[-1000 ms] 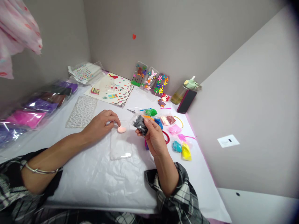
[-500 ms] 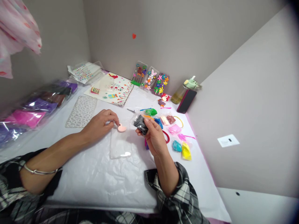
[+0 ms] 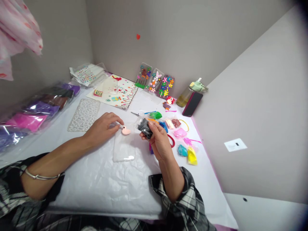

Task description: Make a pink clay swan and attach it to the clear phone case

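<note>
A clear phone case (image 3: 124,148) lies flat on the white table cover in front of me. A small pink clay shape (image 3: 125,130) sits on its far end. My left hand (image 3: 103,127) rests beside it, fingers curled, the index fingertip just left of the pink shape and apart from it. My right hand (image 3: 157,139) is raised over the table and grips a small plastic bag of black clay (image 3: 144,127) between thumb and fingers.
Small bags of coloured clay (image 3: 183,141) lie to the right, with a red ring and thin tools. Decorated phone cases (image 3: 155,81) lean on the back wall by a bottle (image 3: 186,93) and a dark phone (image 3: 192,104). A textured mat (image 3: 84,114), sticker sheets and bagged clay packs (image 3: 36,112) fill the left.
My left fingers have let go of the pink clay shape and drawn slightly back. The shape now stands a little higher on the case. My right hand has not moved.
</note>
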Tool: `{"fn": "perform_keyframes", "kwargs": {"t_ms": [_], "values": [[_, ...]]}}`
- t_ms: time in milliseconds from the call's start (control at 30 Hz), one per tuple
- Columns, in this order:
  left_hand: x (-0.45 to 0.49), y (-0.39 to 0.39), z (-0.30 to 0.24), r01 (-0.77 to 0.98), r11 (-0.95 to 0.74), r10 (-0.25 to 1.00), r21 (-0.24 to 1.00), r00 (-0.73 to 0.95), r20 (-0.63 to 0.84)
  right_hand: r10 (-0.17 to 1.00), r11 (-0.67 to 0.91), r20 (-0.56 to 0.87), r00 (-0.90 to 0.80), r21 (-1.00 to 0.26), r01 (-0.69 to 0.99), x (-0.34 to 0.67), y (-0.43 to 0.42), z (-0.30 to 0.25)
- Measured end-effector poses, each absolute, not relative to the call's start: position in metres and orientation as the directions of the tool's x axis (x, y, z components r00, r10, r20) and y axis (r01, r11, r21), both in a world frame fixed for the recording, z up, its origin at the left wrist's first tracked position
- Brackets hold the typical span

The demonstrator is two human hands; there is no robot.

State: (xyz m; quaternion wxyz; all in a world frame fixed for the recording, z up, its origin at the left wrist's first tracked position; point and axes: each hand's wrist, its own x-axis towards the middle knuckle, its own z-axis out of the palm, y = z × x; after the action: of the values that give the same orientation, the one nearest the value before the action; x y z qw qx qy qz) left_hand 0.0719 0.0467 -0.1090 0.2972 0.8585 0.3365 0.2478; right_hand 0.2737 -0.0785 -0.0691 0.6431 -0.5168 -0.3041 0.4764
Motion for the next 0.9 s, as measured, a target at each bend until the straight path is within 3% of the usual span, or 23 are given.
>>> {"fn": "perform_keyframes", "kwargs": {"t_ms": [267, 467, 633, 833, 900], "values": [[0.070, 0.051, -0.115, 0.519, -0.592, 0.740, 0.616, 0.654, 0.161, 0.932, -0.004, 0.007, 0.361, -1.000, 0.030, 0.292, -0.087, -0.060], [0.068, 0.055, -0.112, 0.456, -0.503, 0.745, 0.734, 0.660, 0.100, 0.993, -0.036, 0.006, 0.118, -0.935, 0.352, 0.307, -0.100, -0.045], [0.064, 0.057, -0.104, 0.345, -0.292, 0.762, 0.892, 0.647, -0.001, 0.997, 0.004, -0.034, -0.062, -0.848, 0.529, 0.298, -0.104, -0.050], [0.063, 0.053, -0.083, 0.105, -0.098, 0.751, 0.990, 0.660, 0.004, 0.974, 0.047, 0.167, 0.154, -0.811, 0.583, 0.289, -0.099, -0.060], [0.065, 0.049, -0.076, 0.048, -0.082, 0.758, 0.995, 0.652, 0.031, 0.957, 0.040, 0.180, 0.227, -0.859, 0.511, 0.283, -0.096, -0.061]]}}
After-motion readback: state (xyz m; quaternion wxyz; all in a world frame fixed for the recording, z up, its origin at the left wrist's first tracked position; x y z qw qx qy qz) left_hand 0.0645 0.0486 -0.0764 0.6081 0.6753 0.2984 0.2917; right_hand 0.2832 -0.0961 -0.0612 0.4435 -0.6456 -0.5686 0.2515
